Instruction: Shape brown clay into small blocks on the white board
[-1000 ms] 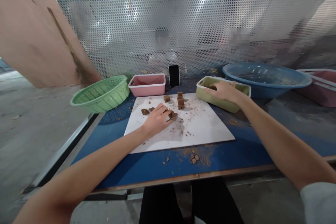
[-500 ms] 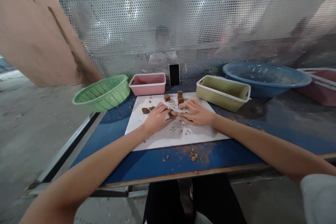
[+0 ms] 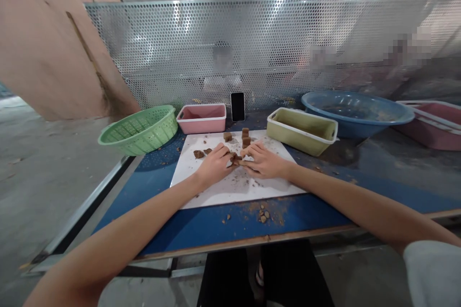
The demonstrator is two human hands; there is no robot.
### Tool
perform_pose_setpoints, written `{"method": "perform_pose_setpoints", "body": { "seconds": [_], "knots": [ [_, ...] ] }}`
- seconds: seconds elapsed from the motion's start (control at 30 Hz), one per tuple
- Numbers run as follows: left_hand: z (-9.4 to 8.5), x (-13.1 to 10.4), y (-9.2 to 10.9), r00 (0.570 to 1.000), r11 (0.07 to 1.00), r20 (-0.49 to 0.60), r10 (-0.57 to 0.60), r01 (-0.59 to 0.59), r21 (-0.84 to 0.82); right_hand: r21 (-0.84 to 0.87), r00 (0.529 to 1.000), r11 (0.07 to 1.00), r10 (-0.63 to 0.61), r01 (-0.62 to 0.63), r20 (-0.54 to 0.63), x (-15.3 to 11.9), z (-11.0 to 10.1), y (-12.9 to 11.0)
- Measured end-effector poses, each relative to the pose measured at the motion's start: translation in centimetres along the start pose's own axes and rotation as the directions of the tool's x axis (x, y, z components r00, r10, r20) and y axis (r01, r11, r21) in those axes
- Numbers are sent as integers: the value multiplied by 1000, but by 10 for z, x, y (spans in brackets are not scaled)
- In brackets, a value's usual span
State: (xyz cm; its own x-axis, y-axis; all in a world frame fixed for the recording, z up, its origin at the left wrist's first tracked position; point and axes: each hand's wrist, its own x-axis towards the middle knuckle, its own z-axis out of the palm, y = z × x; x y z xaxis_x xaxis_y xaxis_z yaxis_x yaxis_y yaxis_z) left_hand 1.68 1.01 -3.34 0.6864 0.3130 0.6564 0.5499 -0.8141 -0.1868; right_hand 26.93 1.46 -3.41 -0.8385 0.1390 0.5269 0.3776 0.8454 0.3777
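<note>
Over the middle of a white board (image 3: 216,194), my left hand (image 3: 217,164) and my right hand (image 3: 260,160) meet at the fingertips around a small brown lump (image 3: 236,157). The fingers of both hands are closed on the lump and partly cover it. Just behind my right hand stand brown blocks (image 3: 246,140) in a short row, and another brown block (image 3: 227,136) sits to their left. Two darker brown pieces (image 3: 198,154) lie left of my left hand. Brown crumbs are scattered over the board.
Behind the board are a green basket (image 3: 144,136), a pink bin (image 3: 203,124), an upright phone (image 3: 237,107), an olive bin (image 3: 300,136) and a blue basin (image 3: 360,120). Small stones (image 3: 264,216) lie near the blue table's front edge. A perforated metal screen (image 3: 266,53) stands behind.
My right hand's fingers have drawn in and bent more around the brown lump. My left hand stays nearly in place. The whole view has shifted slightly.
</note>
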Motion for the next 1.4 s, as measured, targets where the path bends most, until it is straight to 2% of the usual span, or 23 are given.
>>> {"method": "perform_pose_setpoints", "body": {
  "seconds": [0.17,0.4,0.47,0.57,0.63,0.73,0.8,0.9,1.0,1.1,1.13,1.27,1.4],
  "knots": [
    [2,0,0,997,998,-64,48,-46,44,0,999,1000,31,-31,-26,2,2,-2],
    [2,0,-1,997,996,-34,69,-68,50,19,999,998,53,-53,0,5,1,-5],
    [1,0,-1,996,995,-35,80,-77,62,10,1000,1000,13,-12,-20,6,1,-7],
    [1,0,0,997,996,-50,59,-56,66,-8,997,999,44,-45,-70,6,0,-7],
    [1,0,0,998,997,-50,48,-45,59,34,996,998,57,-55,-68,5,-2,-6],
    [0,0,0,998,998,-35,49,-48,34,187,995,979,89,-79,-49,4,-3,-6],
    [0,0,1,999,999,-31,39,-39,18,309,973,928,229,-206,-38,6,-2,-7],
    [-1,1,0,999,999,-32,37,-37,6,460,891,786,453,-413,26,11,3,-11],
    [-1,2,0,998,998,-14,65,-65,20,512,827,689,557,-513,78,15,9,-13],
    [0,2,-1,997,996,2,82,-82,36,533,756,620,653,-575,56,16,11,-13],
    [1,2,-1,996,996,6,86,-86,36,545,749,612,661,-574,47,15,11,-13],
    [2,1,-1,994,993,23,109,-110,39,560,792,639,609,-527,50,14,10,-12],
    [2,2,-1,994,993,9,106,-106,57,561,756,626,655,-541,-3,14,11,-12]
  ]
}}
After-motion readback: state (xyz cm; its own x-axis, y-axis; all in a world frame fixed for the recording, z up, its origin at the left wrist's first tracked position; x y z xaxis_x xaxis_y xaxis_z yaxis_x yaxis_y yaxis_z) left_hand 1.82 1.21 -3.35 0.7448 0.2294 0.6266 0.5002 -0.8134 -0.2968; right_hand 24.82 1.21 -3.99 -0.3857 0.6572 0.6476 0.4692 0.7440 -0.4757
